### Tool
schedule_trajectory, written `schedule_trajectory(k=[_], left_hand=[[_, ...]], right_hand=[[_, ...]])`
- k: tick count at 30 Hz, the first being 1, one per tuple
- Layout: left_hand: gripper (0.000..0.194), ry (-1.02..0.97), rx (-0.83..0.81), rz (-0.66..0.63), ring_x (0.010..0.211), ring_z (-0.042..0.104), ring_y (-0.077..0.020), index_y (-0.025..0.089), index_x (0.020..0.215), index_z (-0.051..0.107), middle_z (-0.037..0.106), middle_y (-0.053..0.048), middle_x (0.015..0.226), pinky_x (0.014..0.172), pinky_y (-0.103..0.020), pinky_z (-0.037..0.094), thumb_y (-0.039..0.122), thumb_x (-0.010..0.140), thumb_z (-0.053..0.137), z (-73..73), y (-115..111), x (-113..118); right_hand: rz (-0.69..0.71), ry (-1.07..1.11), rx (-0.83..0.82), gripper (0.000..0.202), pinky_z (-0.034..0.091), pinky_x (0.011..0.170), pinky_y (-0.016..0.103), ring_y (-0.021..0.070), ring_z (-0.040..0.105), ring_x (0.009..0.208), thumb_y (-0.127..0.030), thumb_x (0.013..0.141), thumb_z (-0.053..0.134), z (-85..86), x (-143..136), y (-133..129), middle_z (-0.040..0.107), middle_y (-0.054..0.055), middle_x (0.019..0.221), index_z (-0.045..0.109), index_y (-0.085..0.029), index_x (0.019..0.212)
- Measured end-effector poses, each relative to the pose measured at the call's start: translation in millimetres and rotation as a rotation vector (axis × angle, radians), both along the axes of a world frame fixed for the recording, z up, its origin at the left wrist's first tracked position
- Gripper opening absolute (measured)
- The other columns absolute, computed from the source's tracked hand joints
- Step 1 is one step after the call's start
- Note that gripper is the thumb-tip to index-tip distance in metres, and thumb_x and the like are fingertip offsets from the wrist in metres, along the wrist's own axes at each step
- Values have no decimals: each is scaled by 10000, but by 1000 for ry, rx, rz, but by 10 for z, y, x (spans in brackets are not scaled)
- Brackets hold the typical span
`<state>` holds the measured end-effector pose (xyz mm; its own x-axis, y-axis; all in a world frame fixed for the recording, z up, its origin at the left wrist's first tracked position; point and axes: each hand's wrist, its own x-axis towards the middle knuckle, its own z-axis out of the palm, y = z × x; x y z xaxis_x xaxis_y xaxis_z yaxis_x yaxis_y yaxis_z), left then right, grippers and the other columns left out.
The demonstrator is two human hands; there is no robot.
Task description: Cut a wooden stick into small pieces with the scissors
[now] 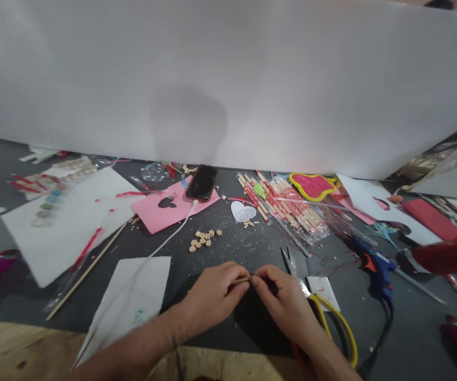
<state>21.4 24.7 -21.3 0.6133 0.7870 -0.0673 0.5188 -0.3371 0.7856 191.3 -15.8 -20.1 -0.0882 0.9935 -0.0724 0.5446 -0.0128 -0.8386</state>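
Note:
My left hand (221,290) is closed in a pinch around a short, thin wooden stick (241,280). Its far end meets the fingertips of my right hand (278,296), which also pinch it. Most of the stick is hidden by my fingers. Beyond the hands, small cut wooden pieces (203,239) lie in a loose cluster, with a white paper heart (243,211) behind them. Scissors with yellow handles (327,307) rest open-bladed beside my right hand, partly over a small white card (323,290).
Wooden sticks with red bands (284,203) lie at the back. A blue glue gun (379,272) and its cord are at right. A phone (202,183) with a white cable sits on pink paper (160,211). A white panel (220,79) stands behind the dark table.

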Motion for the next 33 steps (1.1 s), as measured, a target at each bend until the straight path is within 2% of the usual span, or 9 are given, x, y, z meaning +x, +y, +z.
schedule_trajectory(k=[6, 10, 16, 25, 33], left_hand=[[131, 64, 125, 35, 799, 581, -154, 233, 929, 552, 619, 6, 902, 673, -233, 392, 261, 814, 494, -2, -31, -10], [107, 104, 198, 32, 807, 576, -148, 220, 891, 551, 616, 8, 889, 689, -236, 391, 258, 822, 478, -11, -50, -7], [115, 104, 206, 64, 743, 572, -132, 204, 779, 544, 618, 18, 797, 655, -226, 376, 261, 836, 462, -25, -43, 4], [159, 122, 190, 89, 655, 547, -115, 196, 698, 535, 607, 24, 714, 585, -216, 335, 265, 826, 471, -16, -27, 2], [174, 123, 192, 100, 644, 543, -112, 194, 680, 546, 604, 21, 698, 590, -214, 334, 255, 823, 467, -29, -23, 13]], right_hand=[[-14, 109, -100, 229, 360, 524, 195, 96, 445, 573, -354, 864, 448, 8, 38, 39, 482, -51, 615, 534, -190, 730], [-11, 158, -132, 237, 357, 523, 196, 90, 439, 564, -362, 858, 456, -1, 26, 42, 477, -53, 610, 531, -185, 720], [-19, 188, -145, 225, 355, 533, 200, 92, 441, 574, -356, 852, 466, 7, 13, 33, 491, -49, 618, 541, -184, 727], [-23, 182, -144, 219, 346, 539, 202, 93, 440, 577, -348, 849, 473, -2, -1, 35, 486, -53, 613, 538, -185, 718], [-24, 151, -135, 228, 349, 533, 199, 94, 453, 569, -358, 850, 464, -22, -3, 25, 491, -57, 609, 537, -190, 714]])
